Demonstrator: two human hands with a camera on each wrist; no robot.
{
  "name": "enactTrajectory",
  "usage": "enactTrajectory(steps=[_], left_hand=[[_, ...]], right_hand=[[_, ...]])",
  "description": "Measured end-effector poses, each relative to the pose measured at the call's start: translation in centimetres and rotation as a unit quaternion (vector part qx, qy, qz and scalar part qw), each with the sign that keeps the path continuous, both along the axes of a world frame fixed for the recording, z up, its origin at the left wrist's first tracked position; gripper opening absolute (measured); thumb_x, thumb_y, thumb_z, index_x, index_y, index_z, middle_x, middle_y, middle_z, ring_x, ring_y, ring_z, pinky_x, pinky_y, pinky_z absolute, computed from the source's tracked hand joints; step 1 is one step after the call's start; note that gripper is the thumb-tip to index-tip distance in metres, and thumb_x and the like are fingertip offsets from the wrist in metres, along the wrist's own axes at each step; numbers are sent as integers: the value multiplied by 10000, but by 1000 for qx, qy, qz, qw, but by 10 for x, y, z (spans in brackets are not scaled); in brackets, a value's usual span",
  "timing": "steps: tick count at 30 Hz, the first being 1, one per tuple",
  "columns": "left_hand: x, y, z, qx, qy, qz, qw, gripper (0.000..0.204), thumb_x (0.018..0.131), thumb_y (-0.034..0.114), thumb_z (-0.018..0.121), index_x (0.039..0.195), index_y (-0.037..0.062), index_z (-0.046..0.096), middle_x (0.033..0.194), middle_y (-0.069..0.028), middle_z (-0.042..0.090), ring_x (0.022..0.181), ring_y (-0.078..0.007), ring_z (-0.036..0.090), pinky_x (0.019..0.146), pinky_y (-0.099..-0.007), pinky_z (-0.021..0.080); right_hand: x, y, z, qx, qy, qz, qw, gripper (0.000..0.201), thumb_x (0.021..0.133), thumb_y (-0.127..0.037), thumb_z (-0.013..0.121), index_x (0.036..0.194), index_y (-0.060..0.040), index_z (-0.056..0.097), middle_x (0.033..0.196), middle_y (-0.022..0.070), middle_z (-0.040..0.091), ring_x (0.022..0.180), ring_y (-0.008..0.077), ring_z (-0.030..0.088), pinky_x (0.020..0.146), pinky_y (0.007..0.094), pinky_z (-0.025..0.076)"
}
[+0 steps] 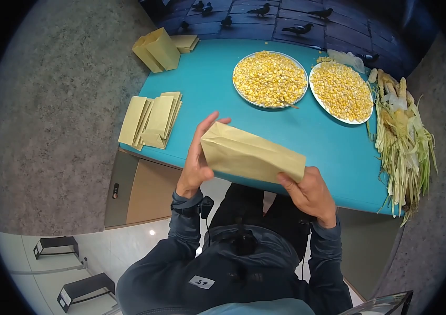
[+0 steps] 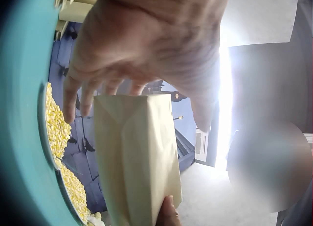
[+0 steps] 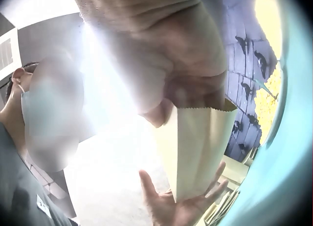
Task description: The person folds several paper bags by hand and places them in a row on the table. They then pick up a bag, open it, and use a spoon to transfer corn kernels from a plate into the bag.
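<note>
A tan paper bag (image 1: 252,152), unfolded and lying on its side in the air, is held above the near part of the table in the head view. My right hand (image 1: 312,194) grips its serrated mouth end, thumb on the near face and the other fingers hidden at the mouth. At the folded bottom end is my left hand (image 1: 196,160), thumb and fingers spread. In the left wrist view the left hand (image 2: 142,49) spans the bag's bottom (image 2: 132,106) with its fingers extended. The right wrist view shows the jagged mouth edge against the right hand (image 3: 171,64).
On the teal table (image 1: 207,73) stand a bowl of corn kernels (image 1: 270,79) and a plate of kernels (image 1: 341,92). Corn husks (image 1: 404,142) hang over the right edge. Folded paper bags (image 1: 161,121) lie at left; upright paper bags (image 1: 161,50) stand behind them.
</note>
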State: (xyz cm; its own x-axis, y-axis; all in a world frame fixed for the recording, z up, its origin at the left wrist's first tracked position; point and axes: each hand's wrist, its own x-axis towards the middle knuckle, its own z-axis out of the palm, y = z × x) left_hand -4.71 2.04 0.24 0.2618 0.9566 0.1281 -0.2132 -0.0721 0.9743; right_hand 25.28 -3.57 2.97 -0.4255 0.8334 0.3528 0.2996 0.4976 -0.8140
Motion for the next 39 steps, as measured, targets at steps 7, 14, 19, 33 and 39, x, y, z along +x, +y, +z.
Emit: enactTrajectory(steps=[7, 14, 19, 33, 39], left_hand=[[-5, 2, -7, 228, 49, -92, 968, 1631, 435, 538, 1124, 1710, 108, 202, 1732, -282, 294, 1570, -436, 402, 1245, -582, 390], [-5, 2, -17, 112, -14, -27, 993, 1449, 488, 460, 1134, 1620, 57, 324, 1582, -189, 519, 1467, -308, 531, 1213, -469, 446], [-5, 7, -26, 80, -32, 0, 996, 1406, 524, 470, 1124, 1600, 5, 347, 1535, -157, 562, 1427, -254, 568, 1192, -407, 463], [-4, 4, -20, 68, -32, 4, 997, 1453, 523, 423, 1124, 1670, 36, 320, 1539, -162, 555, 1467, -292, 528, 1233, -432, 412], [-11, 6, -31, 77, -36, 41, 996, 1208, 578, 345, 1116, 1561, 39, 484, 1534, -146, 557, 1441, -293, 550, 1221, -433, 441]], right_hand=[[1, 11, -10, -233, 218, -33, 947, 430, 1171, -303, 579, 1336, 76, 695, 1123, 89, 797, 1019, 120, 682, 925, 293, 550], [9, 11, -19, -247, 315, 10, 916, 425, 1108, -249, 698, 1391, 68, 672, 1237, 94, 778, 1107, 149, 691, 986, 304, 538], [7, 11, -34, -181, 229, 42, 956, 373, 1089, -235, 734, 1308, 67, 738, 1159, 85, 807, 1042, 121, 685, 942, 299, 540], [2, 16, -31, -200, 277, -17, 940, 378, 1092, -265, 735, 1283, 60, 746, 1102, 72, 804, 1013, 104, 674, 905, 281, 541], [-7, 19, -32, -108, 323, -83, 936, 457, 948, -186, 887, 1310, 29, 711, 1236, 102, 758, 1131, 171, 675, 1001, 334, 519]])
